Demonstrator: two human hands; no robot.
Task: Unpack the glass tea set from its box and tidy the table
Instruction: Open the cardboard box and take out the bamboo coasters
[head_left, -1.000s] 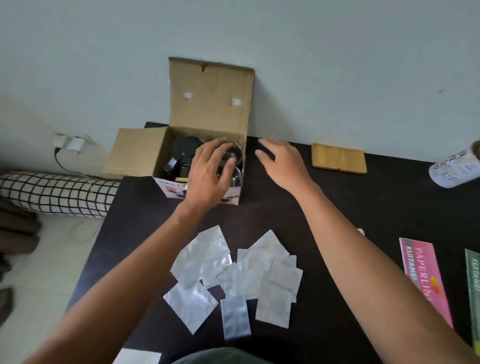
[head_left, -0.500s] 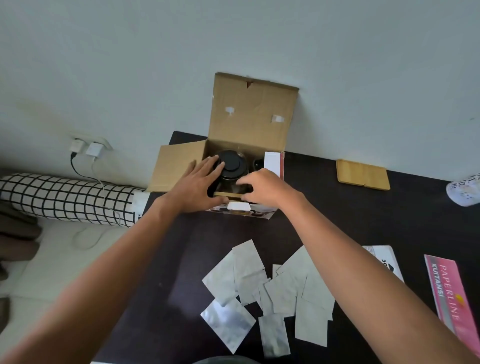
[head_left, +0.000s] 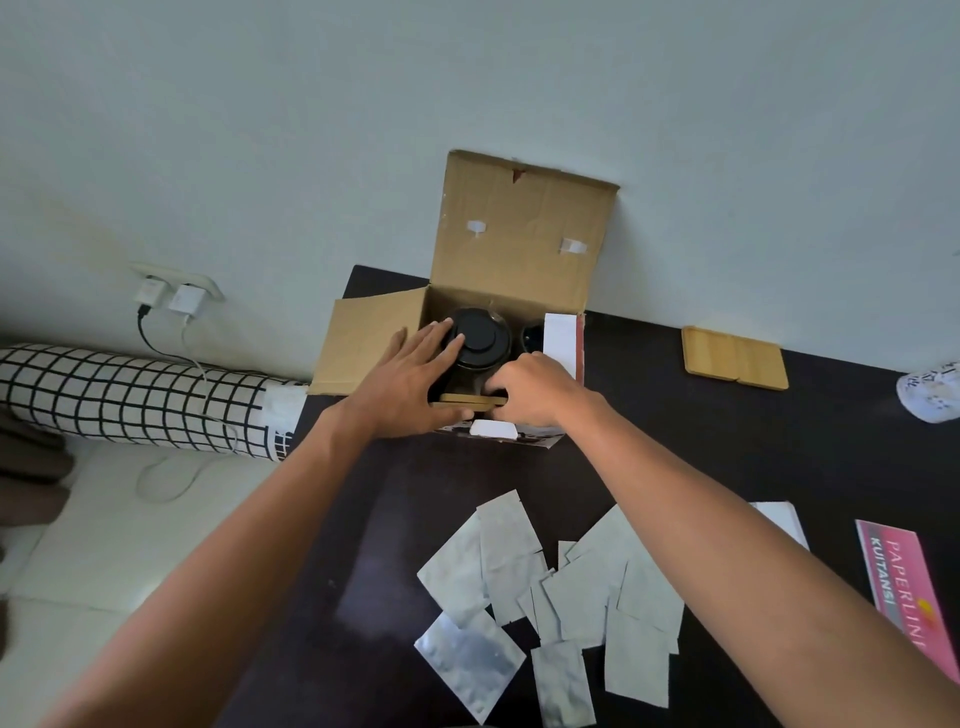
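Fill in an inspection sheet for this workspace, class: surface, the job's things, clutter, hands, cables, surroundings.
Surface: dark table set against the wall.
Job's things: open cardboard box, lid flap up; black-lidded teapot inside it; wooden strip at the box's near edge.
Clutter: silver foil pouches scattered near; wooden coasters; pink receipt book.
Hands: left hand spread against the teapot; right hand curled at the wooden strip, grip unclear.
Cables: two chargers plugged into the wall, leads trailing to the floor.
Surroundings: grid-patterned bolster on the left.
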